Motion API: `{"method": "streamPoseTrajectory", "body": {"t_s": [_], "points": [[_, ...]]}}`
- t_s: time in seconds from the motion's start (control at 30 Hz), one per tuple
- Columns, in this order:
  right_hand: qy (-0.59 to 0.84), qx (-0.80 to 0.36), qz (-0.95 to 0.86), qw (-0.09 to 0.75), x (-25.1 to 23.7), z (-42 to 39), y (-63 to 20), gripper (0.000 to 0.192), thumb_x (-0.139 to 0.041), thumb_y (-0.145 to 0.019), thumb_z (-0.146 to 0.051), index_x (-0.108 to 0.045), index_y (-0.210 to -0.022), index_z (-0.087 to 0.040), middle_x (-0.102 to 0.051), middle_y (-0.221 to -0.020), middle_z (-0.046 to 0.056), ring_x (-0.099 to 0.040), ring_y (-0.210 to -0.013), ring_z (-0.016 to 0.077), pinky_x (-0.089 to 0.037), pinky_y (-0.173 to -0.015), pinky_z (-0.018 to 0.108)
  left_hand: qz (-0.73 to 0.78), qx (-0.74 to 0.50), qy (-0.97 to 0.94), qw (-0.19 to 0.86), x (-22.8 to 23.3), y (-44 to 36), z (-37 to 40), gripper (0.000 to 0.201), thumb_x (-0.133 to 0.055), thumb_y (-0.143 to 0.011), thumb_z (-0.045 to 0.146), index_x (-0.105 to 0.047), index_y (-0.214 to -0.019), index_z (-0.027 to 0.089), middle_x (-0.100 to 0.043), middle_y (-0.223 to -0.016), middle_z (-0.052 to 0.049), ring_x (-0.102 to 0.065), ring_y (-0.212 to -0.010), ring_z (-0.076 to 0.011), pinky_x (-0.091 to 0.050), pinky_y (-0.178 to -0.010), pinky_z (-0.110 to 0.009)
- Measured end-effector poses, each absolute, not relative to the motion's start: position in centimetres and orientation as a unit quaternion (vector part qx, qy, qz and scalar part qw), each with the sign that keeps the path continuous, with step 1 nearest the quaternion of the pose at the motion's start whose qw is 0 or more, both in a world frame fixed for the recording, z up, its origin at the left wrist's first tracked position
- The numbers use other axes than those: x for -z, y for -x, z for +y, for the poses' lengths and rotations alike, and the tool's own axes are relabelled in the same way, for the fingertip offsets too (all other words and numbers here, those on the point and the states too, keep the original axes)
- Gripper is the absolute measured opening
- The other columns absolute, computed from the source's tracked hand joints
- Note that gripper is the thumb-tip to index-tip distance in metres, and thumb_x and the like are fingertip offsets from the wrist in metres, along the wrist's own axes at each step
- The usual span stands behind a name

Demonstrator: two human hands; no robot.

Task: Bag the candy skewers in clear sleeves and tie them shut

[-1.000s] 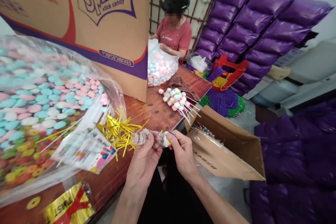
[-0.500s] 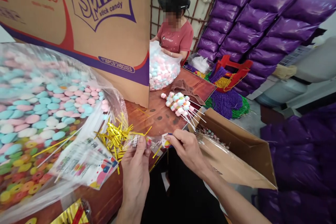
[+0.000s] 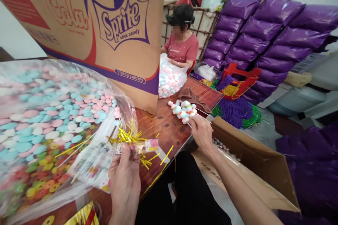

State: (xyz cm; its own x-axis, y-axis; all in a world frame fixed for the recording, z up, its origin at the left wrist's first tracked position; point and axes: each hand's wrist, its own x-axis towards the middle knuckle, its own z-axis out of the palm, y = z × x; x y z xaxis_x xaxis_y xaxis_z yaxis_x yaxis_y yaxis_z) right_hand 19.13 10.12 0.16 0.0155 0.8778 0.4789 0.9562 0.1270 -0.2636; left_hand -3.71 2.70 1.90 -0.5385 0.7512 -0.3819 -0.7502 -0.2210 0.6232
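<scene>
My left hand (image 3: 125,177) is closed around a small clear printed candy bag (image 3: 151,145), its open end pointing right. Just behind the fingers lies a heap of gold twist ties (image 3: 126,135), some strewn on the table. My right hand (image 3: 202,133) pinches at the white sticks of a bundle of marshmallow skewers (image 3: 182,110) near the table edge; the fingertips are partly hidden. Left of my left hand are a stack of flat printed bags (image 3: 89,165) and loose white sticks (image 3: 101,133), lying on a large plastic bag of pastel and ring-shaped candies (image 3: 55,123).
A tall cardboard carton (image 3: 134,56) stands on the brown table (image 3: 161,126). An open carton (image 3: 248,140) sits low at right. Across the table a person (image 3: 183,47) sits behind a bag of marshmallows (image 3: 171,79). Purple sacks (image 3: 261,35) are stacked behind a red stool (image 3: 237,81).
My right hand has let go of the small bag's end and moved right and up to the marshmallow skewers. My left hand keeps the bag, shifted left. The view has tilted up.
</scene>
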Motion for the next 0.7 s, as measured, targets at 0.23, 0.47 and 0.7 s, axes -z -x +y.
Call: {"method": "streamPoseTrajectory", "body": {"t_s": [0.23,0.47,0.7], "points": [[0.576,0.056,-0.771,0.268,2.3,6.5,-14.3,0.029,-0.046,-0.099,-0.025,-0.065,-0.078,-0.021,-0.066,-0.079,0.003,-0.053,-0.074,0.0182,-0.03,-0.074,0.033,0.415,-0.788,-0.001,0.455,-1.2,5.0,3.0,0.03,-0.09,-0.061,0.02,-0.065,-0.077,0.015,-0.065,-0.076,0.006,-0.057,-0.067,-0.0048,-0.042,-0.052,-0.015],[0.657,0.109,-0.714,0.217,0.1,8.5,-16.5,0.023,-0.062,-0.091,-0.041,-0.066,-0.084,-0.019,-0.069,-0.089,0.008,-0.055,-0.087,0.0239,-0.027,-0.075,0.035,0.412,-0.782,-0.012,0.468,-1.1,4.8,2.8,0.027,-0.087,-0.065,0.023,-0.063,-0.074,0.014,-0.064,-0.074,0.006,-0.055,-0.063,-0.0029,-0.04,-0.054,-0.015],[0.651,0.058,-0.726,0.213,2.2,7.8,-15.1,0.028,-0.046,-0.099,-0.027,-0.066,-0.083,-0.018,-0.07,-0.085,0.007,-0.058,-0.08,0.0195,-0.025,-0.074,0.034,0.42,-0.779,-0.005,0.465,-0.9,5.7,2.9,0.027,-0.087,-0.067,0.026,-0.064,-0.076,0.014,-0.064,-0.073,0.005,-0.056,-0.063,-0.0032,-0.041,-0.057,-0.015]]}}
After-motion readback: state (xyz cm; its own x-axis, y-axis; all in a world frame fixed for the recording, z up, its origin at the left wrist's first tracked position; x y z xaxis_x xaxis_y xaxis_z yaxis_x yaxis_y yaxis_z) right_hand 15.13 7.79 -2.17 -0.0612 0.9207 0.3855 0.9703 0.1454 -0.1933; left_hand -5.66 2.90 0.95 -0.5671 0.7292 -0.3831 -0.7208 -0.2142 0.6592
